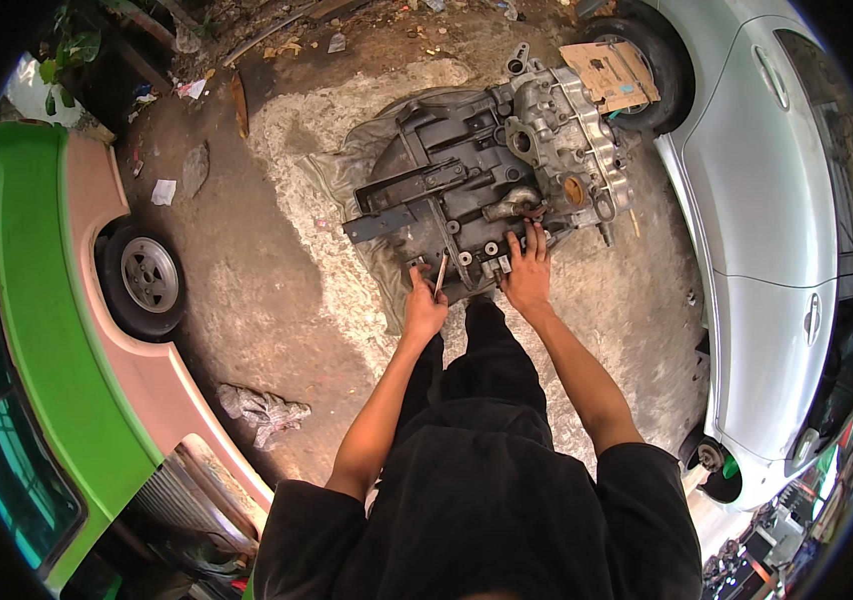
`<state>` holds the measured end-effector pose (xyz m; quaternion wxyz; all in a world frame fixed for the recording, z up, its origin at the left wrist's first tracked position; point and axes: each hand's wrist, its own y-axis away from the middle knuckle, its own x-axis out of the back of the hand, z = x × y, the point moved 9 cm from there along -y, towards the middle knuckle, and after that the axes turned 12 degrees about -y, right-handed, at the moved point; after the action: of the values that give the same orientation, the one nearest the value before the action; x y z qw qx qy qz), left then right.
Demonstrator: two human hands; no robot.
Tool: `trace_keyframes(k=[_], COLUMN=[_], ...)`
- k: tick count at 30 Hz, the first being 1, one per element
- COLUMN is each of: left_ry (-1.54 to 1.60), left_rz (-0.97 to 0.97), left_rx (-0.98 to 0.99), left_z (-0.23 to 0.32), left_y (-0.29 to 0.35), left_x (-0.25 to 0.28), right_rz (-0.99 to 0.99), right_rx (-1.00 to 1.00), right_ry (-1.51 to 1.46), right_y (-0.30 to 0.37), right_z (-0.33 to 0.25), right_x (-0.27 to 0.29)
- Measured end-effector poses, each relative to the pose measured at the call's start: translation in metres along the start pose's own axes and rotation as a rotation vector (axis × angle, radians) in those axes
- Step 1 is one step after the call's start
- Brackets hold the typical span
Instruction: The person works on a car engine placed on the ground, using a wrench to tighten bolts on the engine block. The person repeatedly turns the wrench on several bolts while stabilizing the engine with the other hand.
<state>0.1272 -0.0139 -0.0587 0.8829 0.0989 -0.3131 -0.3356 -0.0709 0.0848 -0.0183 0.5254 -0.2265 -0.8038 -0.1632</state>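
A dark, greasy engine block [437, 165] lies on its side before me, with a silver-grey cylinder head [559, 130] at its right end. My left hand [425, 308] is closed at the block's near left edge. It grips a thin, light-coloured stick-like tool [442, 273] whose exact kind is too small to tell. My right hand [528, 272] lies on the block's near edge beside round bolt bosses, fingers stretched forward. Its fingertips touch the block below a curved metal pipe [514, 204]. A long flat dark bar [387, 222] juts out from the block's left side.
Under the engine is a greyish cloth [332, 178]. Flat cardboard [611, 77] with small parts leans by the wheel of a silver car [747, 200] on the right. A green and pink vehicle [107, 330] stands left. A crumpled rag [263, 412] lies on the stained floor.
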Motion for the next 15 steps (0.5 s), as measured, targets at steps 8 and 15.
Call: trace_keyframes(k=[8, 15], left_ry=[-0.093, 0.015], left_rz=[-0.118, -0.175], left_rx=[-0.122, -0.136], left_z=[0.003, 0.005], left_y=[0.005, 0.02], left_x=[-0.026, -0.052], right_rz=[0.02, 0.032], right_rx=[0.003, 0.015], right_ry=[-0.009, -0.016], right_y=[0.001, 0.002], right_z=[-0.002, -0.003], right_x=[0.003, 0.003])
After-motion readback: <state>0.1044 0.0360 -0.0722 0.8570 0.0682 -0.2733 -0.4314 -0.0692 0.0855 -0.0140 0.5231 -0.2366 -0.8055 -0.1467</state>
